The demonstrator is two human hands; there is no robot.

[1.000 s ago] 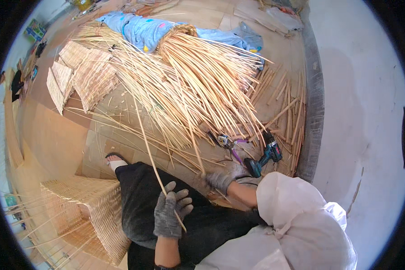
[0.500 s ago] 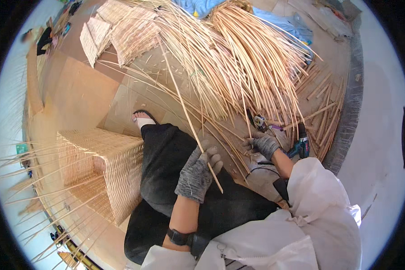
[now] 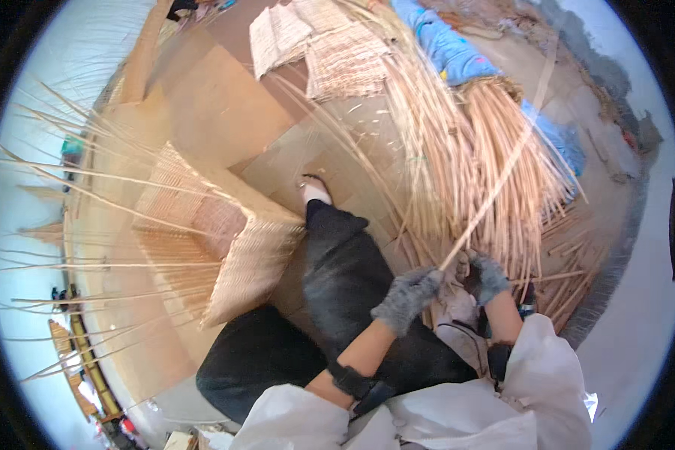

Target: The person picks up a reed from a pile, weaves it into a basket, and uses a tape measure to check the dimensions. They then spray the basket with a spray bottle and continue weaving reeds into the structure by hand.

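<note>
A: Where's the cane strip (image 3: 502, 176)?
B: Its lower end sits between both gloved hands above the lap, running up over the cane bundle (image 3: 457, 150). Left hand (image 3: 409, 296) fingers curl around it; right hand (image 3: 489, 276) fingers pinch it.
A: Nearby?
B: Half-woven basket (image 3: 225, 247) left; blue cloth (image 3: 446, 49) beyond.

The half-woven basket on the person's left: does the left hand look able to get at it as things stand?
Probably yes. The half-woven basket lies beside the black-trousered leg with nothing between, but the left hand now grips a cane strip.
</note>
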